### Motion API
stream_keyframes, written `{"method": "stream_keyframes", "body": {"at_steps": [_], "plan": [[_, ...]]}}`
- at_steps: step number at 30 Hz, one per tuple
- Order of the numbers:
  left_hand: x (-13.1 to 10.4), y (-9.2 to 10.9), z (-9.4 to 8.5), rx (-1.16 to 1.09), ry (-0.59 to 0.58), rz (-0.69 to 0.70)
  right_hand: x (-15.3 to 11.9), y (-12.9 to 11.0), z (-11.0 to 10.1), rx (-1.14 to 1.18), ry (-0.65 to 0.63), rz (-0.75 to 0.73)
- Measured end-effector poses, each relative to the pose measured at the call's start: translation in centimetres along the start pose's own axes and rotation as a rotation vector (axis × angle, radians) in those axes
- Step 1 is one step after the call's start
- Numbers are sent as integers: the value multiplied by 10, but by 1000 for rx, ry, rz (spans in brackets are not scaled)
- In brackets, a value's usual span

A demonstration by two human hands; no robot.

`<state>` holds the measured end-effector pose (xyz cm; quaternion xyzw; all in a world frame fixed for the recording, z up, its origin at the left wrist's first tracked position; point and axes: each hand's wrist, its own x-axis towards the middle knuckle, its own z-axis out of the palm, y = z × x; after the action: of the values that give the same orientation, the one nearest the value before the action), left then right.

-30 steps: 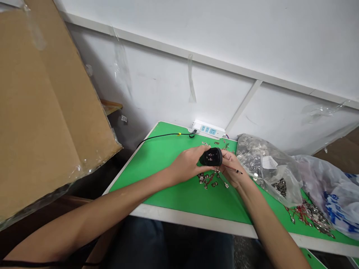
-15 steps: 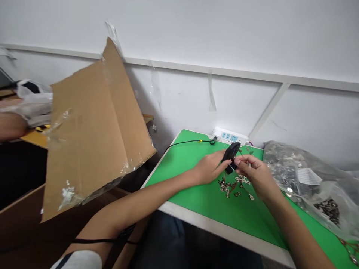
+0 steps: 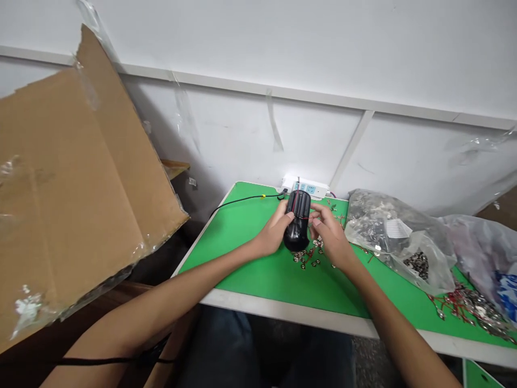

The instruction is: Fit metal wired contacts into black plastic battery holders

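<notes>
Head view: turned from edge-on, the black case (image 3: 297, 233) now shows you its ridged side above the green surface (image 3: 242, 218), pinched at its left by your left fingers (image 3: 290, 216), exposing the red wire (image 3: 295, 201) beside your right fingers (image 3: 320, 227), whose grip you cannot tell.

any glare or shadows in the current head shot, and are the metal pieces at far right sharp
Head view: highlights on the glossy black part and plastic bag; soft shadow on the wall beside the cardboard; metal pieces visible, but too small for fine detail.
</notes>
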<state>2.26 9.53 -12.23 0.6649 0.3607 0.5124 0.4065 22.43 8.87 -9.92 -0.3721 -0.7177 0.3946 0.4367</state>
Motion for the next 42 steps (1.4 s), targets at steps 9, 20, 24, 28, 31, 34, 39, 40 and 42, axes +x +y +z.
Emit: {"method": "stream_keyframes", "body": {"at_steps": [9, 20, 24, 28, 31, 34, 39, 40, 42], "plan": [[-13, 0, 3, 211, -176, 153, -11, 2, -1, -635, -110, -133], [-23, -4, 6, 317, -91, 228, -16, 9, 8, -587, -82, -165], [-24, -2, 8, 315, -70, 201, -19, 11, 13, -556, -50, -112], [-24, 1, 9, 299, -75, 179, -20, 14, 17, -517, -9, -112], [-24, 3, 9, 286, -92, 185, -21, 13, 17, -501, 5, -114], [-24, 5, 9, 293, -77, 188, -20, 12, 17, -511, -12, -99], [-25, 7, 11, 329, -50, 210, -20, 13, 17, -525, -37, -113], [-26, 6, 10, 338, -47, 215, -21, 14, 18, -534, -34, -111], [-27, 5, 10, 356, -49, 228, -23, 15, 19, -547, -29, -116]]}}
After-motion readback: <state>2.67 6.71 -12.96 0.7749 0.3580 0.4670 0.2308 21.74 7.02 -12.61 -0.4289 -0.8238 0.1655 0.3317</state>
